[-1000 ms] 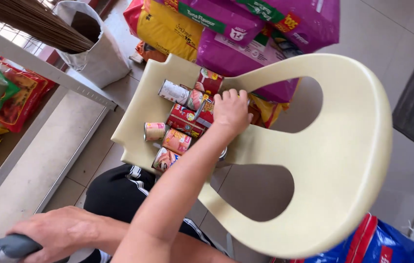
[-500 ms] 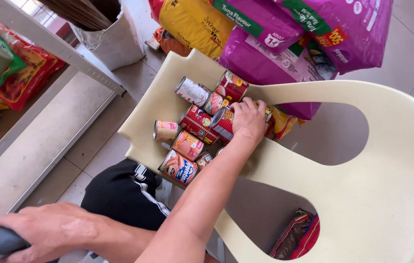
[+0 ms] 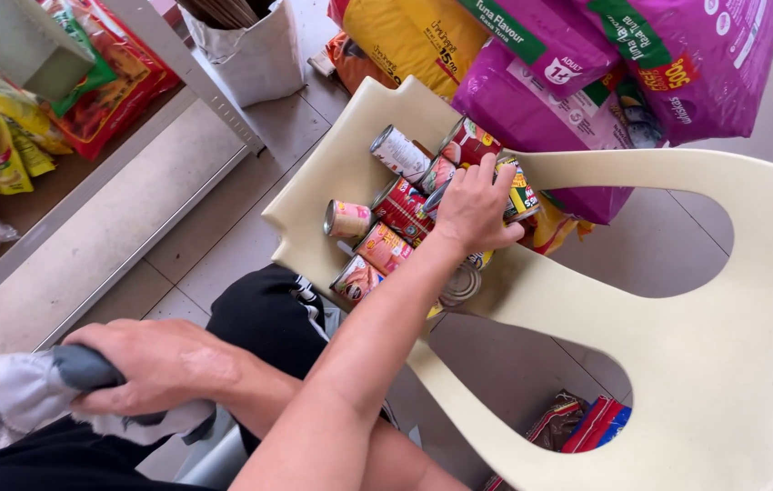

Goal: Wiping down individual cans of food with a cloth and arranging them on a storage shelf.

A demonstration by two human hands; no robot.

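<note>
1. My right hand [image 3: 476, 205] is at centre frame, palm down, fingers curled over a tin [image 3: 516, 193] with a yellow-red label in the pile of cans [image 3: 386, 227] on the cream plastic chair [image 3: 677, 300]. Looks like a grip forming, tin not lifted yet.
2. My left hand [image 3: 155, 364], lower left, is closed round a grey cloth [image 3: 36, 393] w/ a dark handle-like bit inside; can't tell what that is.
3. Approx. eight or so tins lie on their sides on the seat, none standing, none visibly moved off, so I judge the work barely begun.
4. Metal shelf [image 3: 68, 245] at left has a bare board. Purple pet-food bags [image 3: 587, 82] sit at top.
</note>
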